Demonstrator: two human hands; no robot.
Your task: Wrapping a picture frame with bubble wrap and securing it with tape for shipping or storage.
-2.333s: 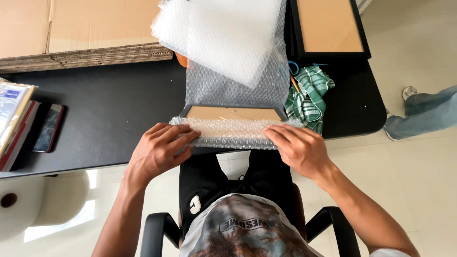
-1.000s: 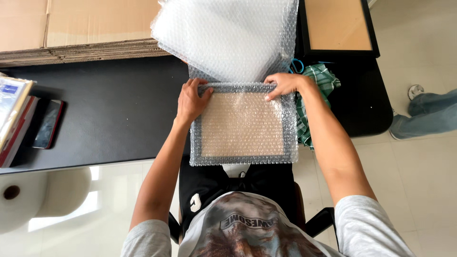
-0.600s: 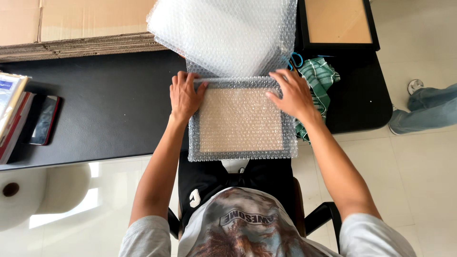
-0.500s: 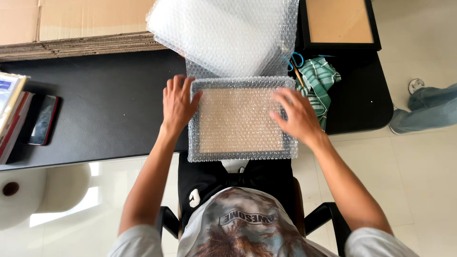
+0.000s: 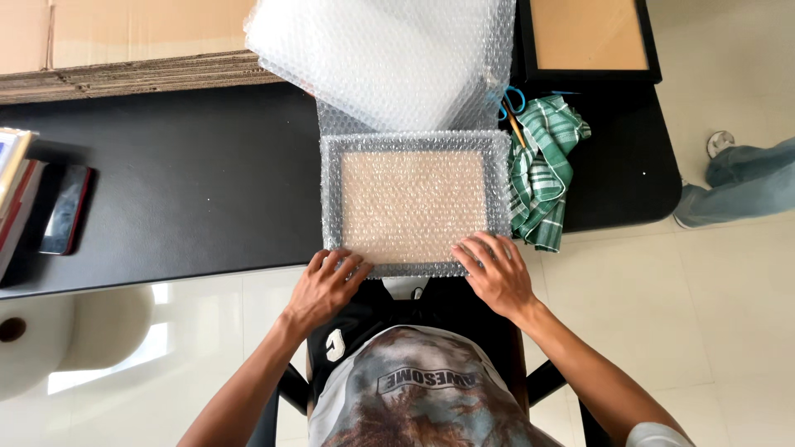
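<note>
My left hand point(image 5: 325, 283) and right hand point(image 5: 495, 271) rest flat, fingers spread and gripping nothing, on the near edge of the bubble-wrapped frame point(image 5: 414, 203) lying on the black bench point(image 5: 190, 178). Loose bubble wrap point(image 5: 381, 58) rises behind it; a green checked cloth point(image 5: 542, 170) and scissors point(image 5: 507, 101) crowd its right side.

A packing workspace — flattened cardboard point(image 5: 141, 70), bubble wrap point(image 5: 381, 58), black table point(image 5: 190, 190).
</note>
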